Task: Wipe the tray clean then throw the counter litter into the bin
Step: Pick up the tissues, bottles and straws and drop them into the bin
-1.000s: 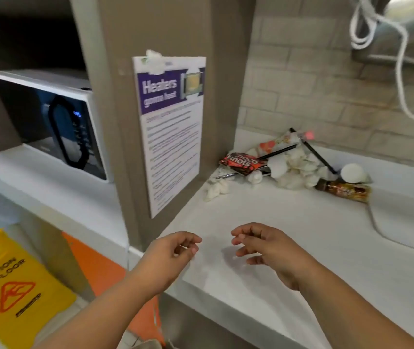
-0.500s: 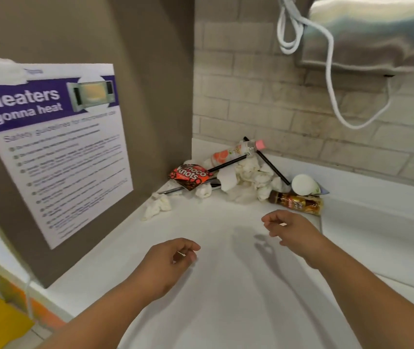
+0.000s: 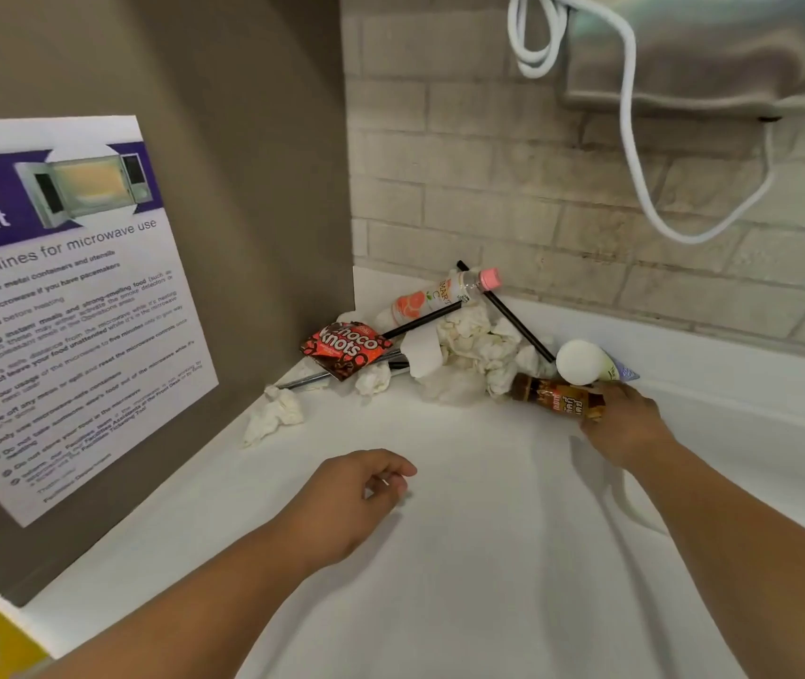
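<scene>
1. Right hand [image 3: 628, 423] stretched forward to the far edge of a white counter [image 3: 439, 580], fingertips on the right end of a brown bottle [image 3: 554, 396] lying on its side; seemingly curled round that end, though the grip is partly hidden.
2. Just beyond those fingertips, a white ball-shaped lid [image 3: 581, 362], touching the bottle's far side.
3. Left of the right fingers, a heap of crumpled tissues [image 3: 474, 343] pushed into the corner, crossed by two black straws [image 3: 513, 316].
4. Further left and behind the heap, a clear bottle with a pink cap [image 3: 434, 296], tilted against the wall.
5. In front of that, a red snack packet [image 3: 346, 347] reading "choco knots", resting on a thin metal rod.
6. Left hand [image 3: 356, 497] low over the counter, fingers loosely curled and relaxed, thumb close to the forefinger.
7. Ahead and left of the left fingers, one loose tissue [image 3: 275, 416], apart from the heap.
8. Far left of both hands, a microwave safety notice [image 3: 62, 306] on a grey panel.
9. Above the right hand, a looping white cable [image 3: 635, 154] against pale brick.
</scene>
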Demonstrator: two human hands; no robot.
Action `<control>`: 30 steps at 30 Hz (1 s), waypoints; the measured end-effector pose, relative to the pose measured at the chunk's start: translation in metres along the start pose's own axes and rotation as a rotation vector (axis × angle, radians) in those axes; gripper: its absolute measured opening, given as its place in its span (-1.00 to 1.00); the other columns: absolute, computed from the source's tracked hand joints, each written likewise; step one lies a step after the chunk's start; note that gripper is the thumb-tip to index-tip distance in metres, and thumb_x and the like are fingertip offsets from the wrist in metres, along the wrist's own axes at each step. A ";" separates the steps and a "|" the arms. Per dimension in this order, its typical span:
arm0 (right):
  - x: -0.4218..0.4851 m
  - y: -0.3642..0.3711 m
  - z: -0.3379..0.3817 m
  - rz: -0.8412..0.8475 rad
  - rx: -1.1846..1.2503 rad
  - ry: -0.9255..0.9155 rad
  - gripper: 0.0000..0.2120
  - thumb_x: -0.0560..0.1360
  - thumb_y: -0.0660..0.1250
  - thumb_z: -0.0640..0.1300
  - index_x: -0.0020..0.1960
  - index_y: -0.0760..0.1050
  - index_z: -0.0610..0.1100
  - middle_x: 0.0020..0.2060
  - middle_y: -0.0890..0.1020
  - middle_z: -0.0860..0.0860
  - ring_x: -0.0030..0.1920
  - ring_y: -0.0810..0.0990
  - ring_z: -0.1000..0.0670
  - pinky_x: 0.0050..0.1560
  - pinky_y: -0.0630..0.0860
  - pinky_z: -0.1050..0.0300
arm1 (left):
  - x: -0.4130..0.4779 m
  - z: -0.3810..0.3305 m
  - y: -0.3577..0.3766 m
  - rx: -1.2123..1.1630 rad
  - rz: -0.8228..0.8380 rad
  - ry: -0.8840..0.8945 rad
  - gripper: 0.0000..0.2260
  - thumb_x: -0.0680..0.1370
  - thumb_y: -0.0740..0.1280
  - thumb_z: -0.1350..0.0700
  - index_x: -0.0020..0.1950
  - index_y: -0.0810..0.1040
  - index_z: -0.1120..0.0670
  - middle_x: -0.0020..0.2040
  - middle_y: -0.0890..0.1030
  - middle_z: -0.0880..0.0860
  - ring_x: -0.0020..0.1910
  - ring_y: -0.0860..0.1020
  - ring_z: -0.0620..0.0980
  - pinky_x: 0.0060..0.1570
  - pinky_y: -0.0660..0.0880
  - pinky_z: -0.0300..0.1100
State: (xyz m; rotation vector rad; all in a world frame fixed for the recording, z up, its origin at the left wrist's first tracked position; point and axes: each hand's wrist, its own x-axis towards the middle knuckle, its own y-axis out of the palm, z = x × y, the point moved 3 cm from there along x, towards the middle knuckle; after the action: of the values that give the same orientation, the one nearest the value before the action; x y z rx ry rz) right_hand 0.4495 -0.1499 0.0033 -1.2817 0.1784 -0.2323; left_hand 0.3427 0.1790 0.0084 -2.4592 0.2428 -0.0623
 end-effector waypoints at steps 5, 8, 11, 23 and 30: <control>0.005 -0.004 0.000 -0.051 -0.155 0.052 -0.40 0.40 0.38 0.15 0.37 0.33 0.03 0.23 0.35 -0.07 0.23 0.31 -0.16 0.11 0.45 -0.04 | 0.008 -0.002 0.008 0.001 0.020 0.013 -0.86 0.57 0.30 0.03 0.05 0.59 -0.18 -0.04 0.60 -0.18 -0.08 0.51 -0.33 -0.17 0.39 -0.52; 0.005 0.003 -0.001 -0.028 -0.056 0.014 -0.40 0.32 0.46 0.10 0.31 0.38 0.05 0.21 0.38 -0.10 0.22 0.35 -0.18 0.16 0.45 -0.06 | 0.011 -0.003 0.011 -0.001 0.032 0.016 -0.86 0.57 0.30 0.04 0.05 0.59 -0.18 -0.04 0.60 -0.17 -0.09 0.51 -0.33 -0.15 0.39 -0.52; 0.002 0.010 -0.003 0.068 0.100 -0.016 -0.49 0.30 0.48 0.01 0.17 0.36 -0.02 0.13 0.49 -0.10 0.07 0.49 -0.14 0.11 0.48 0.00 | 0.014 -0.005 0.015 0.004 0.044 0.031 -0.85 0.57 0.30 0.06 0.05 0.58 -0.17 -0.03 0.61 -0.17 -0.07 0.51 -0.35 -0.13 0.37 -0.55; -0.068 -0.001 0.033 0.662 0.779 -0.239 -0.59 0.23 0.52 -0.05 0.03 0.49 0.03 -0.06 0.61 -0.03 -0.09 0.55 0.03 -0.09 0.40 0.14 | 0.030 -0.017 0.022 0.136 0.071 0.162 -0.46 0.52 0.36 0.05 0.43 0.24 -0.23 0.37 0.21 -0.27 0.32 0.26 -0.29 0.28 0.16 -0.41; -0.076 0.004 0.042 0.744 0.864 -0.291 -0.61 0.36 0.45 0.07 0.13 0.49 -0.01 -0.03 0.64 0.03 -0.06 0.59 0.07 -0.01 0.50 0.14 | 0.023 -0.018 0.023 -0.001 0.009 0.138 -0.62 0.47 0.43 0.13 0.07 0.42 -0.32 0.05 0.51 -0.17 0.05 0.50 -0.20 0.09 0.43 -0.35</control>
State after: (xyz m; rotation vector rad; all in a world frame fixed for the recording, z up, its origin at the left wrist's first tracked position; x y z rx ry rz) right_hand 0.3872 -0.0892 0.0109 -0.3227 0.2552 0.4801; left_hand 0.3600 0.1461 0.0083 -2.4579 0.3134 -0.2282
